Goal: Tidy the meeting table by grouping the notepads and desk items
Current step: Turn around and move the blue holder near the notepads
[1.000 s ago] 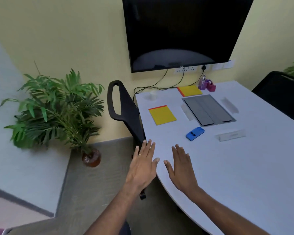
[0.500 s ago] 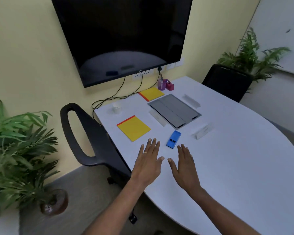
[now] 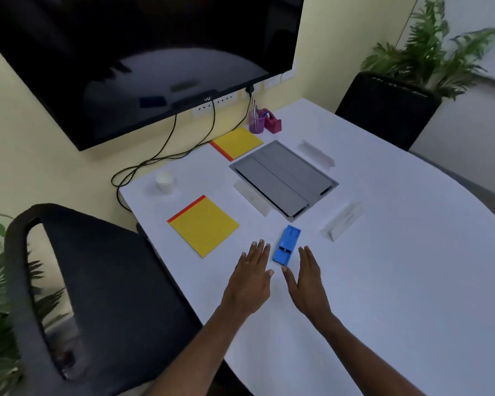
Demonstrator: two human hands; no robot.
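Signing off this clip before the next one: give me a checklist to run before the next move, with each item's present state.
1. Free to grasp: ok. The left hand and right hand are open and hold nothing.
2. Reach: ok. The blue stapler lies between the two hands' fingertips.
3. Contact with the blue stapler: cannot tell.
4. Pads grouped: not ok. The near notepad and far notepad lie well apart.
5. Small items paired: ok. The pen cup and tape dispenser stand side by side near the wall.
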